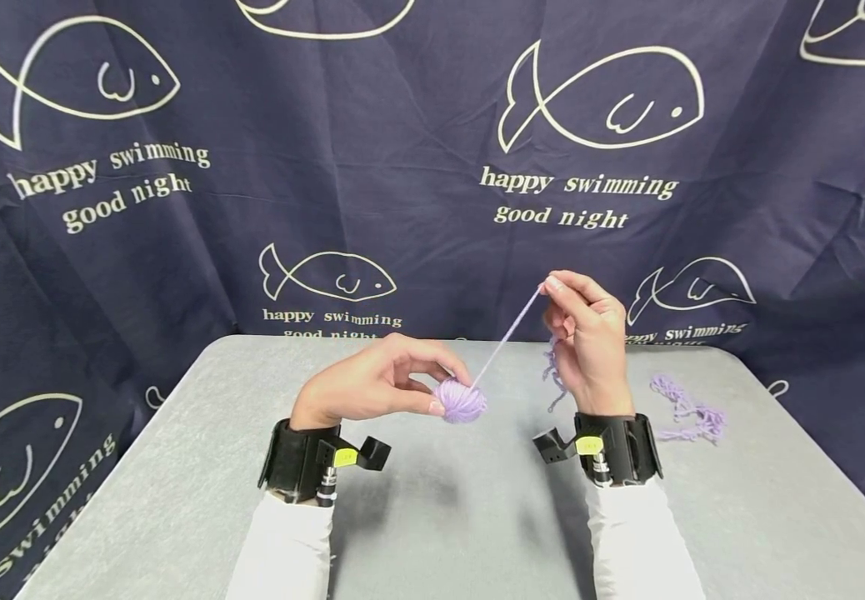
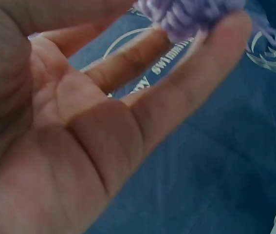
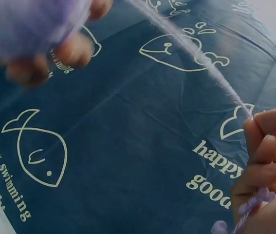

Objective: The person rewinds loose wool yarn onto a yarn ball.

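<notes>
A small ball of lilac yarn (image 1: 462, 402) is gripped between the thumb and fingers of my left hand (image 1: 383, 379), above the table. From it a taut strand of yarn (image 1: 507, 335) slants up to my right hand (image 1: 590, 333), which pinches it between thumb and index finger. Below the right hand's curled fingers, a crinkled tail of the yarn (image 1: 552, 375) dangles. In the left wrist view, the wound loops of the ball (image 2: 186, 14) show at the fingertips. The right wrist view has the strand (image 3: 196, 51) running straight into the pinch.
A loose, tangled heap of lilac yarn (image 1: 691, 412) lies on the grey table (image 1: 200, 467), right of my right wrist. Dark blue cloth (image 1: 432, 167) printed with white fish and lettering hangs behind the table. Each wrist wears a black strap (image 1: 301, 458) with a small camera mount.
</notes>
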Motion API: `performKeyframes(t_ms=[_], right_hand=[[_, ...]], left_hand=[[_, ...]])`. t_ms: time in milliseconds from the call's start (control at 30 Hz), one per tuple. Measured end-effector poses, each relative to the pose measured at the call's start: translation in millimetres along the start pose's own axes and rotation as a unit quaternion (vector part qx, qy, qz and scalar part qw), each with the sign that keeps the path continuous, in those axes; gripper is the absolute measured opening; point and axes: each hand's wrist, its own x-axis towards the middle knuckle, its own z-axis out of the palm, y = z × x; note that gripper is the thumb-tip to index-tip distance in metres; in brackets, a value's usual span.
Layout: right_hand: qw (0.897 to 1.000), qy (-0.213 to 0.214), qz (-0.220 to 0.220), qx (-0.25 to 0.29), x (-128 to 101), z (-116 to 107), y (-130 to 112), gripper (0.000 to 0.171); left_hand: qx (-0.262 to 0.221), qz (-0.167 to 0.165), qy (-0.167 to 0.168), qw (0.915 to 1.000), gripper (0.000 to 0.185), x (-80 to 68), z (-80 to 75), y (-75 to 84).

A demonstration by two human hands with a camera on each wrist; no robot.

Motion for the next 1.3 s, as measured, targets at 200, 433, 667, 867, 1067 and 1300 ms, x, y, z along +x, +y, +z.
performKeyframes(t_ms=[200,433,667,867,1067,1300], right_hand=[[0.985,0.016,0.015,-0.172,0,-3,9,0.008],[0.932,-0.067,0.048,-0.352,-6,-2,16,0.008],[0.899,-0.157,0.053,-0.406,-11,4,18,0.010],[0.854,-0.255,0.062,-0.449,-15,9,18,0.005],[0.833,-0.320,0.075,-0.445,-22,17,12,0.004],[0.860,-0.343,0.056,-0.373,-25,21,7,0.005]], left_hand=[[-0.073,0.065,0.030,0.9948,0.037,-2.1,3.2,7.0],[-0.137,0.155,0.149,0.9670,0.040,-0.4,2.3,5.9],[-0.192,0.193,0.233,0.9336,0.044,4.0,1.7,3.4],[-0.247,0.207,0.340,0.8834,0.036,8.5,2.4,3.0],[-0.278,0.206,0.470,0.8120,0.029,14.6,-0.3,2.4],[-0.087,0.163,0.585,0.7893,0.032,17.3,-3.3,-1.6]])
